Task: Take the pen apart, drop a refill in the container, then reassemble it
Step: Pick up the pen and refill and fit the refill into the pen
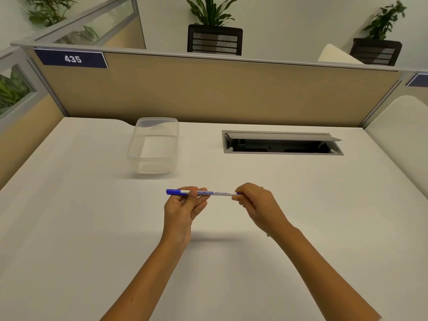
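Note:
A slim white marker pen (220,193) with a blue cap on its left end is held level above the white desk. My left hand (183,205) grips it just right of the blue cap. My right hand (254,202) pinches the pen's right end, which the fingers hide. The pen is in one piece. A clear plastic container (154,147) with no lid stands on the desk behind my left hand, apart from the pen; I see nothing in it.
An open cable hatch (282,142) is set into the desk at the back right. A tan partition wall (208,93) closes the far edge. The white desk (92,228) spreads wide on both sides of my arms.

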Action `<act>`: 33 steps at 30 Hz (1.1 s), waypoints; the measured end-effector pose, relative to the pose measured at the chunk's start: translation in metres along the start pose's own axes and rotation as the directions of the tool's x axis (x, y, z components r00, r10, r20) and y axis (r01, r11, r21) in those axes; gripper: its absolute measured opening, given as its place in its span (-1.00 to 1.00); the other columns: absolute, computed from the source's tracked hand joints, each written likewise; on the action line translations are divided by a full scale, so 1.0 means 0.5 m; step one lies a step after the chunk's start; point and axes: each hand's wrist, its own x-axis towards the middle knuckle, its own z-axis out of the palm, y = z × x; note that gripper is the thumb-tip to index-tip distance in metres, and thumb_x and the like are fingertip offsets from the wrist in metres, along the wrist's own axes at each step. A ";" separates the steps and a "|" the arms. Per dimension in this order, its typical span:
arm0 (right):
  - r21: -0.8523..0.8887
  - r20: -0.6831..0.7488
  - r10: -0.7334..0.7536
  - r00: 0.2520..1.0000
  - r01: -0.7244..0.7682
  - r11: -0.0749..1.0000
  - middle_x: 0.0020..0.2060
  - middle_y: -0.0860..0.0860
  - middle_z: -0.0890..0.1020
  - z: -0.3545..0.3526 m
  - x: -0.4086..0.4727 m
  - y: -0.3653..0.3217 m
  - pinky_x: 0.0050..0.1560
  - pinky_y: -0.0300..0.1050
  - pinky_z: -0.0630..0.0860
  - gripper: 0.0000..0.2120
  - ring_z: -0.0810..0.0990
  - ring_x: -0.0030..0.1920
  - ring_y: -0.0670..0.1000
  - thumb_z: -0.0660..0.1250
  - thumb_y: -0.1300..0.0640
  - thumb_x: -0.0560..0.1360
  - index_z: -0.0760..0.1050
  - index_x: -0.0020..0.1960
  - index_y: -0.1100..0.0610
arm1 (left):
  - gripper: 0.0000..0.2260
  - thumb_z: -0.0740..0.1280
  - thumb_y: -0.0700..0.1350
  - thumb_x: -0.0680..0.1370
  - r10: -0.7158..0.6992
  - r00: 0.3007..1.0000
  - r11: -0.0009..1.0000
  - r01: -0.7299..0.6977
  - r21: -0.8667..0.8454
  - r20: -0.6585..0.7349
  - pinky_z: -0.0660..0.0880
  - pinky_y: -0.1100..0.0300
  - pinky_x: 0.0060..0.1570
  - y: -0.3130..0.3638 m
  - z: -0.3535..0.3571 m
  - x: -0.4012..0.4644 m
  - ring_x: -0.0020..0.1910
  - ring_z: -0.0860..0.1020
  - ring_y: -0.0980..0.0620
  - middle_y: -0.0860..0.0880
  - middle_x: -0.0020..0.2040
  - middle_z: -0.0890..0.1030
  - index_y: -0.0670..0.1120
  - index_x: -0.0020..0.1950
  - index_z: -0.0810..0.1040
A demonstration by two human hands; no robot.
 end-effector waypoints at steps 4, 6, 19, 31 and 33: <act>-0.017 0.015 -0.043 0.999 0.043 0.999 -0.40 -0.02 0.47 -0.002 -0.004 0.003 -0.32 -0.09 0.33 -0.79 0.38 -0.38 0.01 0.22 0.14 0.57 0.48 -0.21 0.19 | -0.93 0.30 -0.20 0.52 -0.013 1.000 1.000 0.013 0.003 -0.002 0.60 0.25 -0.27 0.005 -0.001 0.004 -0.13 0.70 -0.06 -0.06 -0.16 0.74 -0.15 -0.06 0.58; 0.170 0.078 0.099 0.992 -0.111 0.979 -0.46 -0.06 0.43 -0.004 -0.004 0.001 -0.38 -0.24 0.29 -0.71 0.35 -0.42 -0.05 0.20 0.08 0.58 0.44 -0.30 0.13 | -0.92 0.29 -0.23 0.54 0.000 1.000 1.000 0.000 0.015 0.027 0.61 0.24 -0.25 0.005 -0.002 0.005 -0.10 0.70 -0.07 -0.06 -0.15 0.74 -0.15 -0.08 0.58; 0.054 0.079 0.091 0.993 -0.095 0.994 -0.31 -0.05 0.50 0.003 0.009 0.003 -0.32 -0.21 0.36 -0.89 0.43 -0.33 -0.03 0.24 0.10 0.56 0.47 -0.10 0.11 | -0.93 0.30 -0.21 0.54 0.001 0.999 1.000 -0.001 0.001 -0.044 0.60 0.26 -0.27 0.003 -0.004 0.012 -0.15 0.71 -0.04 -0.03 -0.17 0.74 -0.15 -0.06 0.57; 0.552 0.344 0.398 0.850 -0.526 0.646 -0.57 -0.12 0.35 0.003 0.010 -0.004 -0.53 -0.31 0.25 -0.63 0.25 -0.55 -0.08 0.18 -0.05 0.58 0.39 -0.35 0.10 | -0.92 0.29 -0.23 0.54 0.008 1.000 1.000 -0.008 0.022 0.007 0.60 0.25 -0.25 -0.002 -0.008 0.013 -0.11 0.70 -0.06 -0.05 -0.15 0.74 -0.13 -0.09 0.58; 0.488 0.245 0.331 0.911 -0.410 0.771 -0.47 -0.05 0.55 0.001 0.010 0.001 -0.47 -0.24 0.43 -0.80 0.48 -0.48 -0.03 0.29 0.04 0.53 0.50 -0.23 0.10 | -0.92 0.29 -0.22 0.55 0.003 1.000 1.000 -0.003 0.016 -0.008 0.60 0.25 -0.25 -0.003 -0.014 0.015 -0.10 0.70 -0.06 -0.05 -0.14 0.74 -0.14 -0.07 0.57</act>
